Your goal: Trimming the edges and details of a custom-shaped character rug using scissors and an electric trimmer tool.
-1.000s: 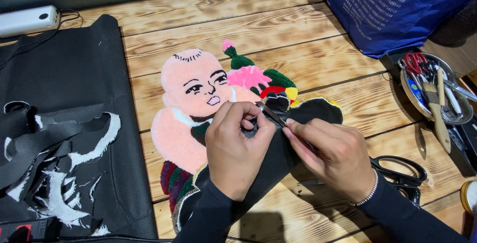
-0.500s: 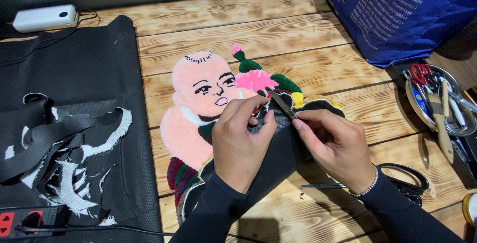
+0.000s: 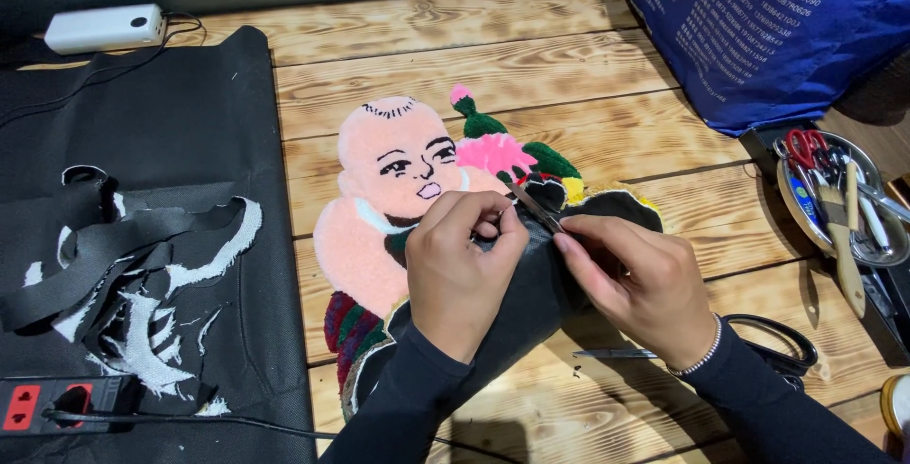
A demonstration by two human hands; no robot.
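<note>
- Left hand [image 3: 464, 270] pinched shut on a folded-over edge of the rug [image 3: 389, 199], a fuzzy picture of a bald pink figure, flat on the table [image 3: 531, 66].
- Right hand [image 3: 640, 284] closed around thin tweezers [image 3: 533, 206], tip right at the black backing, just beside the left fingertips [image 3: 493, 227].
- Could have poked a finger, with the sharp tip so close.
- Could have pulled out good yarn by the red and green tufts, if tugged too hard.
- Could have lost the fold, if the pinch went loose.
- Scissors [image 3: 773, 345] lay near the right wrist; a bump of the sleeve could have knocked them.
- Black scraps [image 3: 123, 265] sat well apart, on the left.
</note>
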